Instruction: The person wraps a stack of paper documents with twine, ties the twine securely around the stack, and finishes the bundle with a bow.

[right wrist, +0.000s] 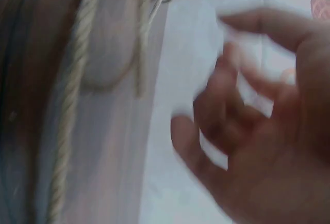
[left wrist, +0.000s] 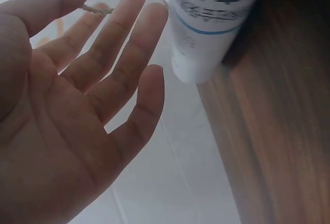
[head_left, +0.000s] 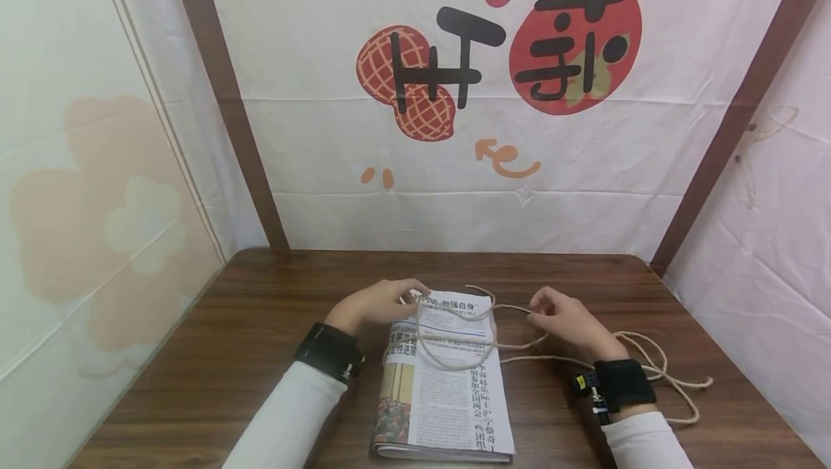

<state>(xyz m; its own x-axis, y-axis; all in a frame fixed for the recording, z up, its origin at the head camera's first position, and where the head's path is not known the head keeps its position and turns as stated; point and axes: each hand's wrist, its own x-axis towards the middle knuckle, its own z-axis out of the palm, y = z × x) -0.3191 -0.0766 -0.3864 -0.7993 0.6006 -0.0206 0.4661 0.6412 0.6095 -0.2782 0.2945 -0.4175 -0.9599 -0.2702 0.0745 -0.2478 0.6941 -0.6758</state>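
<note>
A folded newspaper [head_left: 448,397] lies on the table, with thin twisted rope [head_left: 454,367] looped over its upper part. At the newspaper's upper left is my left hand [head_left: 379,303], its fingers spread and gently bent. In the left wrist view, rope [left wrist: 98,10] passes by the thumb and fingertips without a visible pinch; whether they touch it is unclear. To the right of the newspaper, my right hand [head_left: 571,319] hovers by strands of the rope. Its loosely bent fingers look blurred in the right wrist view, and nothing shows between them; rope [right wrist: 69,110] hangs beside them.
More rope [head_left: 662,361] lies in loose curves past the right wrist. The brown wooden table [head_left: 227,375] ends at a printed white cloth [head_left: 454,216] at the back. Pale cloth walls stand on both sides. Each wrist wears a black band.
</note>
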